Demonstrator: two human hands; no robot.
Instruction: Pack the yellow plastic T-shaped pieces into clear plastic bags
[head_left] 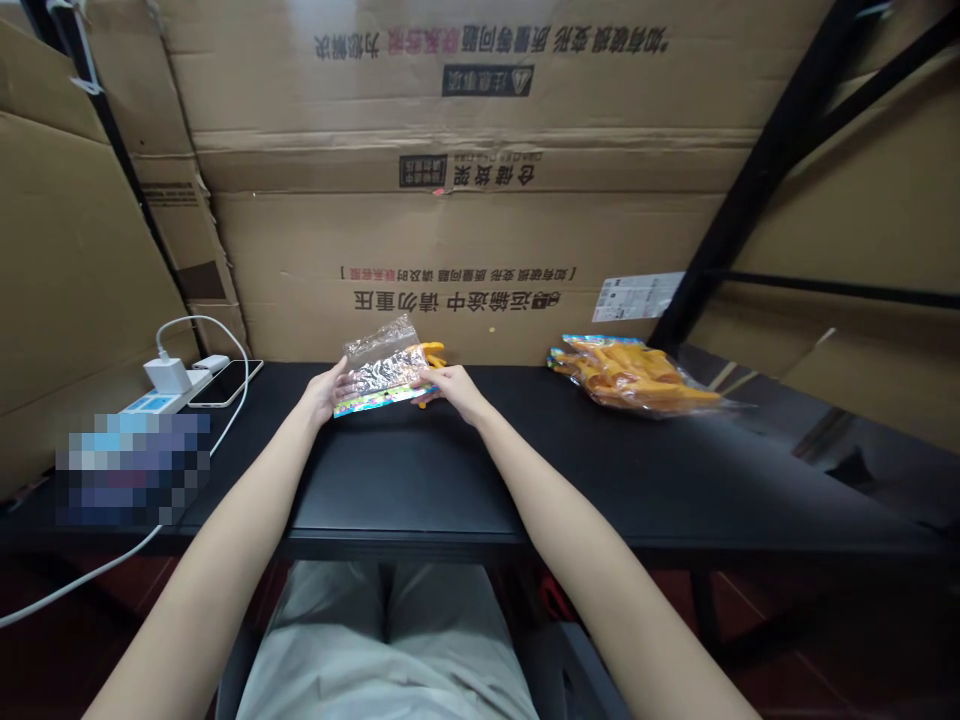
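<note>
Over the black table, my left hand [328, 391] grips the left end of a clear plastic bag [382, 362] with a colourful printed strip along its lower edge. The fingers of my right hand [456, 391] are closed at the bag's right end. An orange-yellow object [433, 350] shows just behind my right hand, mostly hidden, so its kind and whether it is in the hand or the bag are unclear. To the right lies a clear bag of orange items [637, 378] with a similar coloured strip.
On the left of the black table [405, 490] are a power strip [161, 395] with a white charger [167, 375], a white cable [241, 400], a phone [227, 384] and a blurred-out item [135, 468]. Cardboard walls [465, 230] stand behind and at both sides, with a black metal frame [739, 200] at right.
</note>
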